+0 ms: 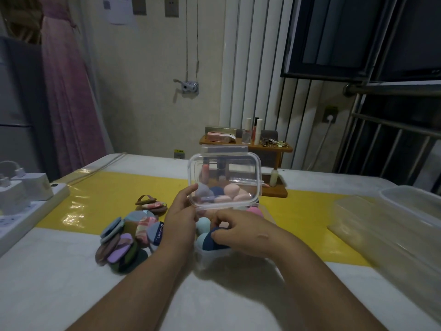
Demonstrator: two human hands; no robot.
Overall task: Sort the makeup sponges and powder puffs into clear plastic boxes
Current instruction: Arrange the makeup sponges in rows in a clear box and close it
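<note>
At the middle of the desk (pixel 71 283), a clear box (pixel 210 258) of egg-shaped sponges (pixel 231 191) is held open, its lid (pixel 224 161) pinched at the near left corner by the left hand (pixel 181 206), while the right hand (pixel 248 232) has its grip curled round a navy sponge (pixel 214 242) at the box's near end. The sponges are judged light, soft and springy, best taken round the belly; the flat powder puffs (pixel 126 240), heaped just left of the box, by an edge. Much of the box is hidden behind both hands, so its fullness and any lid hinge cannot be told.
</note>
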